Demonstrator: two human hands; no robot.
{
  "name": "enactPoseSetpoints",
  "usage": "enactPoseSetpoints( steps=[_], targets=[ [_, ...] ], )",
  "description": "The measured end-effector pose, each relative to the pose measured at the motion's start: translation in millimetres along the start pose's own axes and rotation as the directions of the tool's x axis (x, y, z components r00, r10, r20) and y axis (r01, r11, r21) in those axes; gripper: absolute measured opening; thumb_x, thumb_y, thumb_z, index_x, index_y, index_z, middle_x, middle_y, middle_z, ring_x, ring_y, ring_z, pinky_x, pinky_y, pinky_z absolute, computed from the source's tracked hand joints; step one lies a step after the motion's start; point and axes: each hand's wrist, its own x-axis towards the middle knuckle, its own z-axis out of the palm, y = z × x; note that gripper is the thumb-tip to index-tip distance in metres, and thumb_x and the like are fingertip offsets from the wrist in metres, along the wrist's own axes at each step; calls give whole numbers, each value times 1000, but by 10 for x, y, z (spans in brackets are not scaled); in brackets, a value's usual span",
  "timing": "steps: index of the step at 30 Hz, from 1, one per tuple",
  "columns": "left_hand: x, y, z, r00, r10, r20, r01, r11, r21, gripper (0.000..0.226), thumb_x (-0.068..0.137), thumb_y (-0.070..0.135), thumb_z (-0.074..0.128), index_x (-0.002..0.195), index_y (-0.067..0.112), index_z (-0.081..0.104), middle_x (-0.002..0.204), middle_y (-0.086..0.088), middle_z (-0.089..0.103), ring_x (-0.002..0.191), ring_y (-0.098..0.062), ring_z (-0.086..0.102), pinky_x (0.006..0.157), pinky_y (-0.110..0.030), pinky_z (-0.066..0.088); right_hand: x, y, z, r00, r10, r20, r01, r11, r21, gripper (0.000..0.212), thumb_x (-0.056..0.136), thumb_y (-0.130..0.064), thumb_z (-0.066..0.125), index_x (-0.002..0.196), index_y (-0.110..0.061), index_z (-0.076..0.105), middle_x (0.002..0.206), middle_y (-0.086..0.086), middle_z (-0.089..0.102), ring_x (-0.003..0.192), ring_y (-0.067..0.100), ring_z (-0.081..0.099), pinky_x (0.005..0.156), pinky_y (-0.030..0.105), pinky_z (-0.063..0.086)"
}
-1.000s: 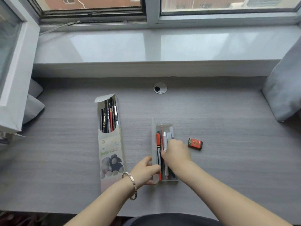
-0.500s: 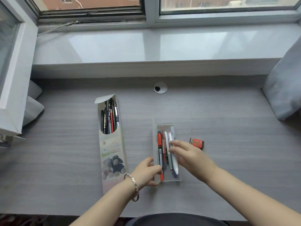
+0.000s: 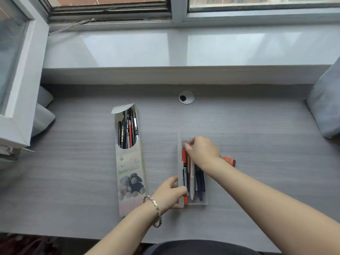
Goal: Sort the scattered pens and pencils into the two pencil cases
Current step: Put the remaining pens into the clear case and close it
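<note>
On the left, the printed pencil case (image 3: 131, 173) lies full. My left hand (image 3: 170, 193) pinches the clear case (image 3: 204, 201) edge; my right hand (image 3: 201, 150) closes fingertips on a pen top inside. Next, I think, comes seating it flat.

Eraser (image 3: 228, 160) right of clear case (image 3: 203, 201)

I see two bare forearms with no sleeves on either. My left hand (image 3: 170, 193) has a silvery bracelet (image 3: 154, 210) of small linked segments, loose around the wrist. My right hand (image 3: 202, 150) wears no ring, watch or band that I can make out. At the near edge, dark clothing (image 3: 198, 248) shows as a rounded shape.
</note>
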Motion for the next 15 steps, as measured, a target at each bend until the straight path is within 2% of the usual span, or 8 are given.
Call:
enactPoseSetpoints(
  steps=[2,4,7,10,12,14,15],
  targets=[
    [-10,11,13,1000,8,-11,-8,1000,5,66,83,7,54,142,9,26,82,7,43,72,-6,46,93,-43,51,139,-60,17,997,57,45,-53,995,-81,33,89,-38,50,93,-9,64,94,12,65,97,32,62,70,29,41],
    [-28,32,18,1000,7,-19,-7,1000,1,67,85,5,52,144,10,21,79,10,40,67,-3,43,92,-41,50,217,-56,41,993,91,81,-85,994,-73,27,87,-37,52,83,-12,61,83,8,59,87,30,60,66,27,37],
    [-31,21,9,1000,1,-13,-1,1000,6,70,85,7,53,145,11,19,88,7,45,68,-3,45,89,-39,52,223,-1,-21,987,89,130,-109,982,155,24,85,-37,55,73,-17,58,80,4,60,80,25,57,68,27,40],
    [-30,8,-3,1000,3,13,-3,1000,8,71,74,14,58,140,12,31,91,-1,50,76,-13,50,88,-43,53,9,52,-218,998,-51,38,27,878,478,14,88,-29,55,83,-17,60,83,2,63,69,17,56,66,26,40],
    [-13,0,-7,1000,-5,26,5,1000,14,76,64,20,57,137,11,37,94,-4,51,81,-17,51,87,-44,53,-237,85,-362,984,-156,-91,175,702,690,9,90,-22,54,81,-20,54,82,7,66,54,12,55,55,24,46],
    [13,-10,-18,999,-12,34,12,1000,-4,81,56,21,55,136,11,40,92,-3,54,82,-18,51,86,-44,54,-443,178,-433,933,-265,-245,354,544,761,10,89,-17,55,81,-23,52,81,10,67,55,10,61,54,19,51],
    [25,-15,-17,999,-11,35,12,1000,-16,79,55,20,54,132,11,43,88,-2,55,82,-19,51,85,-44,54,-518,254,-404,894,-333,-299,439,520,733,8,87,-18,58,82,-23,54,84,7,68,62,8,64,60,18,53]
  ],
)
